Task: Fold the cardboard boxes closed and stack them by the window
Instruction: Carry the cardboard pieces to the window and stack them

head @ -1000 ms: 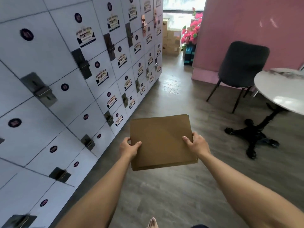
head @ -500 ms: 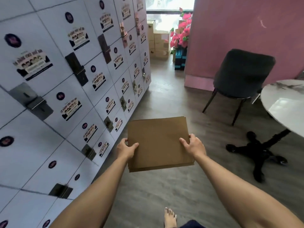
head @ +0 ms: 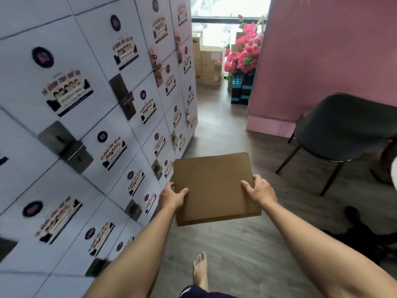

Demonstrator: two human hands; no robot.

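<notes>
I carry a flat brown stack of cardboard sheets (head: 212,186) level in front of me. My left hand (head: 173,195) grips its left edge, thumb on top. My right hand (head: 258,191) grips the right edge the same way. Far ahead, closed cardboard boxes (head: 209,63) stand stacked under the bright window (head: 227,7) at the end of the passage.
A wall of white lockers (head: 86,125) runs along my left. A pink wall (head: 322,61) and a dark chair (head: 341,134) stand on the right, with a black table foot (head: 363,235) nearer. Pink flowers (head: 245,54) sit on blue-black blocks (head: 241,91) beside the boxes. My bare foot (head: 200,269) is on the wood floor.
I have walked forward along the lockers; the window and the stacked boxes are nearer, the chair has slid right. Both hands keep the same grip on the cardboard.
</notes>
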